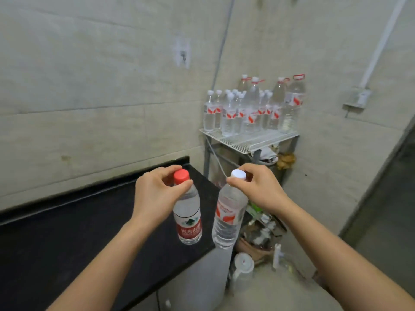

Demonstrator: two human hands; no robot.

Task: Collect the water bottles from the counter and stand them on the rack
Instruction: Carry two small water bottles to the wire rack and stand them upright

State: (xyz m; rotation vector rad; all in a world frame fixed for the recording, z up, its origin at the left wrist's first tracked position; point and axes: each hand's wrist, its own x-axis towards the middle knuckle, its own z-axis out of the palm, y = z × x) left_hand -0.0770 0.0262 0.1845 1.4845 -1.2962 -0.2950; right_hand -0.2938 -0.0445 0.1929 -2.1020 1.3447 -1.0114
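My left hand (155,194) grips the neck of a clear water bottle with a red cap and red label (188,217), held in the air over the right end of the black counter (67,239). My right hand (260,187) holds a white-capped bottle with a red-and-white label (228,221) by its neck, hanging just past the counter's edge. Both bottles hang upright, side by side and slightly apart. Beyond them stands a white wire rack (251,140) in the corner, its top shelf crowded with several similar bottles (251,108).
The rack's front strip of shelf shows bare wire. Rags and clutter (276,158) lie on its lower levels. A white jug (242,268) and other items sit on the floor beside the counter's end. A dark doorway (395,187) opens at the right.
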